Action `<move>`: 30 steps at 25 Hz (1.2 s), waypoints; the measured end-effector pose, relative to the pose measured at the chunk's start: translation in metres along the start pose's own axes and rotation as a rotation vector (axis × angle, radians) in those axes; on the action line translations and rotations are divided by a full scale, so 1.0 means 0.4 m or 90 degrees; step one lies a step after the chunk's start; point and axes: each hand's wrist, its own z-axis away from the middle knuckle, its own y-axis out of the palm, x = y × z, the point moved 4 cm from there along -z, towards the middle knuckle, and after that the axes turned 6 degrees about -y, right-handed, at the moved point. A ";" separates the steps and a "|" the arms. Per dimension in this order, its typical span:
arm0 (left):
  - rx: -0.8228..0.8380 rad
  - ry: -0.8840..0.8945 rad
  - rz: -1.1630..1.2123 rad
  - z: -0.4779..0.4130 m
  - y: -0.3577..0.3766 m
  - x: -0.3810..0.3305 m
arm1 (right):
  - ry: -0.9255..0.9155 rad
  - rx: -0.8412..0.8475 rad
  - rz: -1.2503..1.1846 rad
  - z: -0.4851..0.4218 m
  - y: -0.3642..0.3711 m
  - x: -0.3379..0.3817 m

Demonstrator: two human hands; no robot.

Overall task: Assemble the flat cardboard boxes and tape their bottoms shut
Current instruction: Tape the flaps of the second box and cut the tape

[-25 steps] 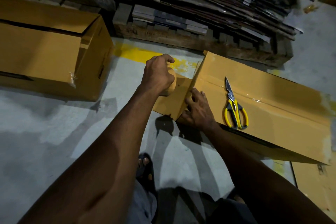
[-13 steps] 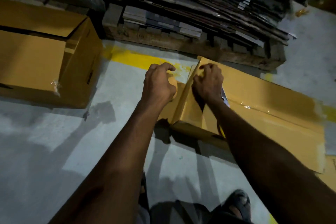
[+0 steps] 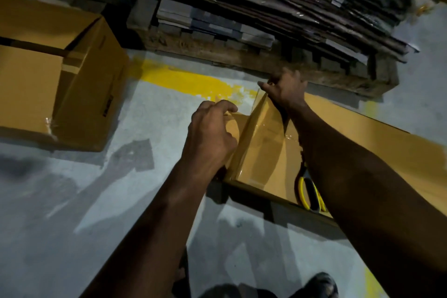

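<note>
The tape roll (image 3: pixel 233 128) is gripped by the left hand (image 3: pixel 210 135) just beside the left end of the cardboard box (image 3: pixel 266 152) laid on the floor (image 3: pixel 96 201), while the box's far corner is covered by the right hand (image 3: pixel 286 91), whose grip cannot be told.

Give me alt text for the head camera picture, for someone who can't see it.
A person's left hand grips a tape roll beside the end of a brown cardboard box on a grey floor, while the right hand is at its far corner. Yellow-handled scissors lie on the box.
</note>
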 end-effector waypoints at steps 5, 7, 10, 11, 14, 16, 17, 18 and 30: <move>-0.002 0.005 0.008 0.002 0.004 -0.014 | -0.051 -0.031 0.001 0.013 -0.004 0.031; -0.002 0.018 0.002 0.012 0.008 -0.029 | -0.055 -0.070 -0.027 0.020 -0.013 0.037; -0.015 0.042 -0.004 0.023 0.008 -0.049 | -0.120 -0.070 0.040 0.030 -0.023 0.064; -0.018 0.048 -0.009 0.027 0.008 -0.050 | -0.148 -0.072 0.065 0.042 -0.028 0.081; -0.002 0.057 -0.016 0.036 0.015 -0.056 | -0.131 -0.144 -0.041 0.135 -0.062 0.085; 0.008 0.038 -0.008 0.047 0.019 -0.068 | -0.068 -0.210 -0.116 0.253 -0.088 0.030; 0.010 0.028 0.020 0.055 0.024 -0.081 | -0.026 -0.205 -0.117 0.320 -0.091 -0.008; 0.015 0.019 0.059 0.064 0.028 -0.095 | 0.016 -0.173 -0.100 0.385 -0.087 -0.038; 0.125 0.093 0.052 0.225 0.231 -0.302 | 0.299 -0.139 -0.008 0.600 -0.104 -0.454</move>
